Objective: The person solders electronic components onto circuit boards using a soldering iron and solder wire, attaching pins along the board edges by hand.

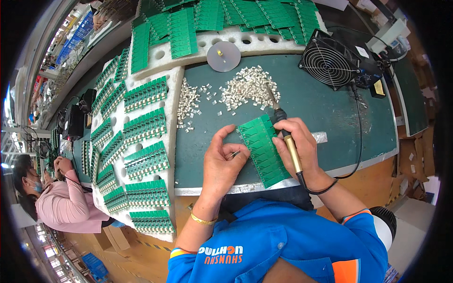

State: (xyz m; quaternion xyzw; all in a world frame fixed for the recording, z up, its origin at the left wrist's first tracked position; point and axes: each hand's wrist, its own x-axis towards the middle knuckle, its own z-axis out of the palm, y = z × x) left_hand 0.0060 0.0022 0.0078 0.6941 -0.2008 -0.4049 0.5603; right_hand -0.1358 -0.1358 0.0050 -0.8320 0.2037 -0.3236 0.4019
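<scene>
Pink-clad co-worker [71,207], black fan [329,61], blue crate [94,266]

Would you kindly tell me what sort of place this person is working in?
It looks like an electronics assembly workshop: the right hand holds a soldering iron, rows of green circuit boards rest on white foam, and small white parts lie heaped on the bench.

Your reference is the green circuit panel [265,153]: smooth, slight sheen. Overlapping its right side, your soldering iron [292,152] has a glossy, brass-toned metal barrel. Left of the panel, the white foam tray [174,94] is matt. Above it, the disc [223,57] is smooth grey metal. Above right, the fan guard [328,63] appears dark metal wire. Below, your shirt [264,236] is matt cloth; lower left, your bangle [203,219] is shiny, gold-toned metal.
</scene>
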